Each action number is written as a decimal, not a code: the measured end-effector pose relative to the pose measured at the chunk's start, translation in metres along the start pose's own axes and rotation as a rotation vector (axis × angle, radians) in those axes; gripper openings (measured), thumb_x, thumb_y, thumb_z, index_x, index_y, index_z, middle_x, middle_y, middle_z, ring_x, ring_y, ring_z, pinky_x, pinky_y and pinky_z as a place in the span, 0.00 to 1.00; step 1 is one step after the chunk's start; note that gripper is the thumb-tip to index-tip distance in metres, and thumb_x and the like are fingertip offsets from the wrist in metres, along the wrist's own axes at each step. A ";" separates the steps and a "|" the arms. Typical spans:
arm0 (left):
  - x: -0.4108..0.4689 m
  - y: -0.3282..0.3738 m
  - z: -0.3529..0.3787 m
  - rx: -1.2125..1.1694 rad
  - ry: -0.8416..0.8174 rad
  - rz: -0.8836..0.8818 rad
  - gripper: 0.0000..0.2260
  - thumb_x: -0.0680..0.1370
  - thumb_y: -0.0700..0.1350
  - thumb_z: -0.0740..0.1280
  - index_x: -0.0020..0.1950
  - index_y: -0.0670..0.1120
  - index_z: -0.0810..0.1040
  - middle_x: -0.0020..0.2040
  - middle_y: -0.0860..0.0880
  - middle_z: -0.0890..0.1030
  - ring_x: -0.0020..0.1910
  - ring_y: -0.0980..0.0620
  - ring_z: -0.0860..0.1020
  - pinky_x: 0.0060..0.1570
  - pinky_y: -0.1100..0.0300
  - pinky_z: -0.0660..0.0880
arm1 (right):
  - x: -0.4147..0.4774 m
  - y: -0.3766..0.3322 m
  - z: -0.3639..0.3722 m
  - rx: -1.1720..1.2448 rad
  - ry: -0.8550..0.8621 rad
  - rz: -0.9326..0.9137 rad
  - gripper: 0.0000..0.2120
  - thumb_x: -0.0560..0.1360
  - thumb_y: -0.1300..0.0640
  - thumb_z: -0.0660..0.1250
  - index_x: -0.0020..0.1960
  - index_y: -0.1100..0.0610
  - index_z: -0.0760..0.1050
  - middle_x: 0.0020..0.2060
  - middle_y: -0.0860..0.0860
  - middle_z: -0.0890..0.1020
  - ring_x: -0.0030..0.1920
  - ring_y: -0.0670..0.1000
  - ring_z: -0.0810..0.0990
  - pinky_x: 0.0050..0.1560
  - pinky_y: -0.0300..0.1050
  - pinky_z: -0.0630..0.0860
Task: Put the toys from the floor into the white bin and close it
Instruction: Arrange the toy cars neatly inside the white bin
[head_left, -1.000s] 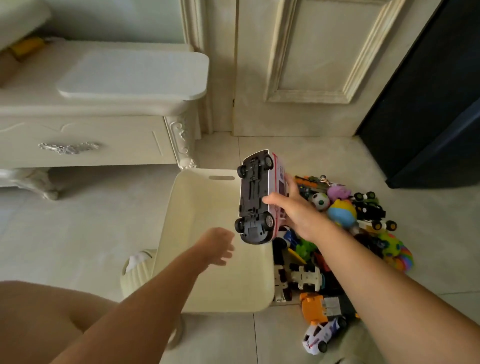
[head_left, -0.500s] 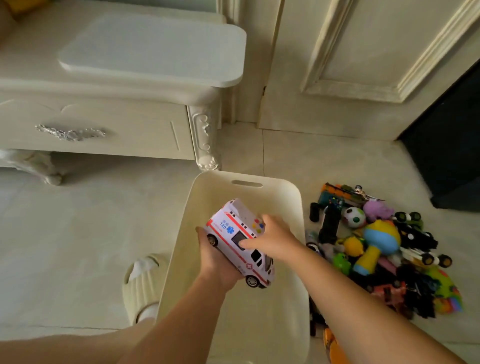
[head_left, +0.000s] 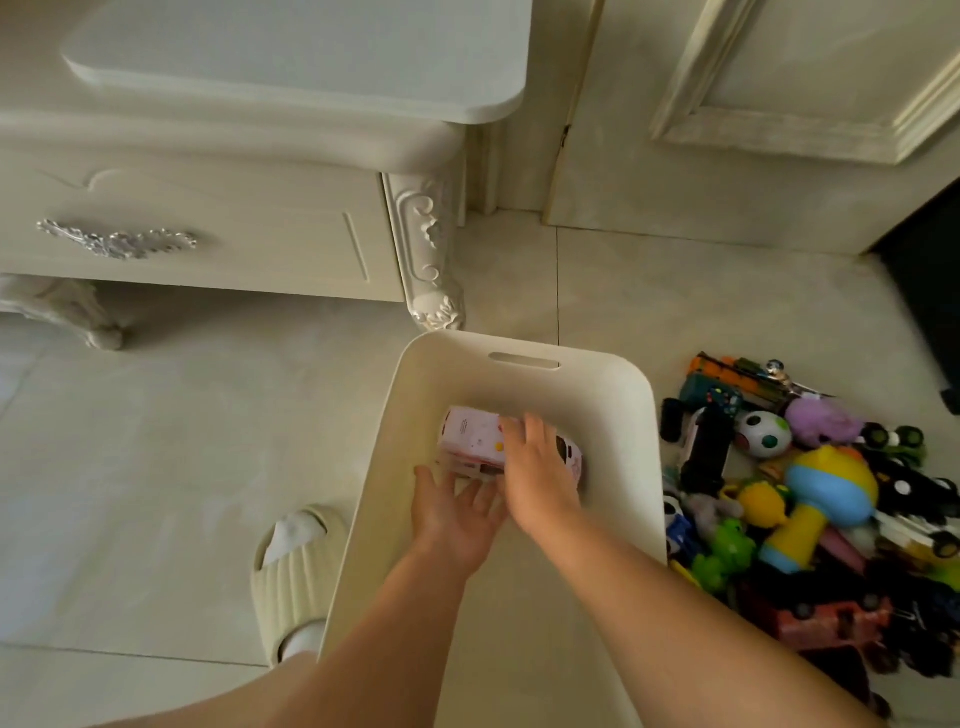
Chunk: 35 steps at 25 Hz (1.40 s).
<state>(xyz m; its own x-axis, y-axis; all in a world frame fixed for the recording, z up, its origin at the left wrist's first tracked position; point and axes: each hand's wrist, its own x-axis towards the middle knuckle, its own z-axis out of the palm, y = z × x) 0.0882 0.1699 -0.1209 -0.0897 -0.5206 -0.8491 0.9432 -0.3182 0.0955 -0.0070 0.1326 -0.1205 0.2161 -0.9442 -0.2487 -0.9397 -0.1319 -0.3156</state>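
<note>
The fingers (head_left: 525, 432) of the right hand (head_left: 540, 478) were bent down over the roof of a white toy ambulance (head_left: 472, 440), gripping it from above. The left hand (head_left: 457, 512) sat just below and left of it, with its fingers (head_left: 481, 494) spread and nearly straight and the tips touching the near side of the toy without closing round it. Both forearms reached up from the bottom edge of the frame.

The toy ambulance was low inside the white bin (head_left: 519, 347), near the middle of the frame. Motion blur hid whether it rested on the bin's bottom. The bin stood open on the pale tiled floor (head_left: 182, 441), with a slot handle in its far wall.

To the right of the bin, touching its side, lay a pile of toys (head_left: 883, 525) on the floor. Among them were a ball with a football pattern (head_left: 762, 434), a fuzzy purple toy (head_left: 821, 420), a blue and yellow mushroom-shaped toy (head_left: 826, 493), a green frog (head_left: 727, 545) and several dark toy cars.

At lower left, just beside the bin, was a foot in a white sock and a ribbed cream slipper (head_left: 296, 571). A carved cream cabinet (head_left: 234, 249) with a silver drawer handle filled the upper left, and a flat white slab with rounded corners (head_left: 311, 47) lay on its top. A cream panelled door (head_left: 779, 104) took up the upper right.
</note>
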 end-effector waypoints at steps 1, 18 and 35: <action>0.000 0.000 0.001 0.026 -0.017 0.006 0.26 0.82 0.61 0.48 0.75 0.49 0.64 0.71 0.43 0.69 0.69 0.42 0.71 0.66 0.45 0.68 | -0.001 0.003 0.000 0.082 -0.081 0.012 0.28 0.74 0.66 0.60 0.73 0.55 0.60 0.68 0.54 0.63 0.69 0.55 0.64 0.61 0.49 0.70; -0.118 -0.140 0.095 1.359 -0.518 0.806 0.13 0.80 0.47 0.60 0.62 0.56 0.77 0.58 0.59 0.79 0.58 0.57 0.78 0.60 0.50 0.76 | -0.126 0.162 -0.127 0.720 0.330 0.478 0.17 0.78 0.65 0.57 0.62 0.55 0.76 0.60 0.54 0.79 0.61 0.53 0.77 0.55 0.40 0.71; -0.077 -0.146 0.090 1.568 -0.384 0.623 0.13 0.81 0.43 0.60 0.65 0.50 0.76 0.60 0.53 0.79 0.52 0.60 0.81 0.42 0.69 0.79 | -0.153 0.224 -0.062 0.826 0.405 1.373 0.44 0.72 0.47 0.72 0.77 0.53 0.48 0.70 0.63 0.62 0.69 0.65 0.63 0.60 0.58 0.68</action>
<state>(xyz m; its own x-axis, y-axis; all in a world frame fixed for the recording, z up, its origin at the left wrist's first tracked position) -0.0717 0.1852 -0.0223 -0.1466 -0.9249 -0.3508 -0.2997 -0.2964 0.9068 -0.2670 0.2282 -0.0962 -0.8075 -0.2425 -0.5376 0.0565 0.8755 -0.4798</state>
